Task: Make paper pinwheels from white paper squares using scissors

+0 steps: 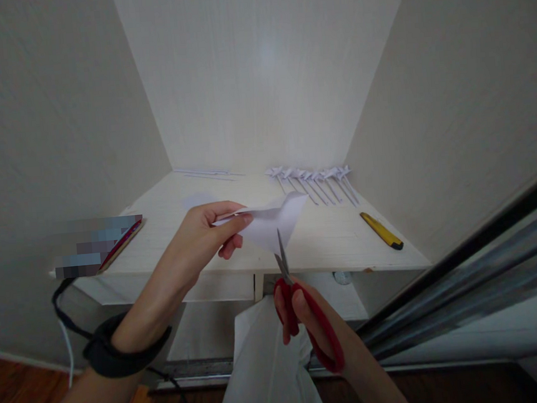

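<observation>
My left hand (pixel 223 224) pinches a folded sheet of white paper (pixel 274 220) by its left side, holding it above the front of the white shelf. The paper's right corner points up and outward, and a lower corner hangs down. Red-handled scissors (pixel 284 275) are in my right hand (pixel 307 317), fingers through the loops. Their blades stand a little apart, pointing up at the paper's lower corner. Whether the blades have the paper's edge between them I cannot tell.
Several paper pinwheels (pixel 313 175) on sticks lie in a row at the back right. Thin white sticks (pixel 209 173) lie back left. A yellow utility knife (pixel 381 230) rests near the right edge. A flat item with a red edge (pixel 121 242) sits left, partly blurred.
</observation>
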The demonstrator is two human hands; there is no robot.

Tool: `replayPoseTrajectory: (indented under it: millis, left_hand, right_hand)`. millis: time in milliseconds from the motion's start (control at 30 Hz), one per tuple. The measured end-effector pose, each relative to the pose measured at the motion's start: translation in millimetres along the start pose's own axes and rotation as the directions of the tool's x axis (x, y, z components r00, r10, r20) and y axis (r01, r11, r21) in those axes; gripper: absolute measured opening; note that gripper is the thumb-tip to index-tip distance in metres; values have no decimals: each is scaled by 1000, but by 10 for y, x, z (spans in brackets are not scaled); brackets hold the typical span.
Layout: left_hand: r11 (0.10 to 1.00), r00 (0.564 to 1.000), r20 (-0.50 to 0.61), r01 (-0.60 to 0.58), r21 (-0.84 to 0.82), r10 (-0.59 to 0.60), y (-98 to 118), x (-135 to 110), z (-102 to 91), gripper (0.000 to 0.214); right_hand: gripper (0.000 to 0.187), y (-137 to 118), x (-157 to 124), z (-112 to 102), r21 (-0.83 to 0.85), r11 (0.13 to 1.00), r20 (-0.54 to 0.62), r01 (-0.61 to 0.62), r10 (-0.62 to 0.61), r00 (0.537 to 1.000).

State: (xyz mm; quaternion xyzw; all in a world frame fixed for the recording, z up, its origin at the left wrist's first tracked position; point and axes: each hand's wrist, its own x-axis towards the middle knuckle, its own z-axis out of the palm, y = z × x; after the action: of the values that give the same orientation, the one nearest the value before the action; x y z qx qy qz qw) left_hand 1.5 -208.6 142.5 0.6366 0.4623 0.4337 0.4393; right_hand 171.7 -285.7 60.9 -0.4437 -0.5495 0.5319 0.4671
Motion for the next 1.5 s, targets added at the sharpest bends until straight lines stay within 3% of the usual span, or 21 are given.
replayPoseTrajectory:
  millis: [100,267,500,900,1233,1500]
  left_hand:
    - [1000,1000,7,10,-11,-9,-8,-4,0,17]
    - [1000,1000,5,-5,-25,5,21,-16,-6,15]
    - [999,1000,13,-9,-45,10,8,-15,-5,16]
    - [1000,999,34,17,0,-17,60,-28,-25,20]
    - [999,999,34,21,-37,-19,17,-21,-36,13]
    - [997,1000,12,20,-81,-19,69,-24,-24,11]
  right_hand:
    - [60,-17,15,6,-21,1000,74,4,-2,997]
    - [59,-43,-16,-3,-96,995,71,35,-28,997]
    - [60,-9,23,-22,-108,992,170,60,-41,985]
    - [65,-17,3,-4,-100,994,140,33,-18,990]
    - [62,53,36,-20,-153,985,130,83,-63,990]
    - [62,56,52,-5,-33,999,110,-30,34,993]
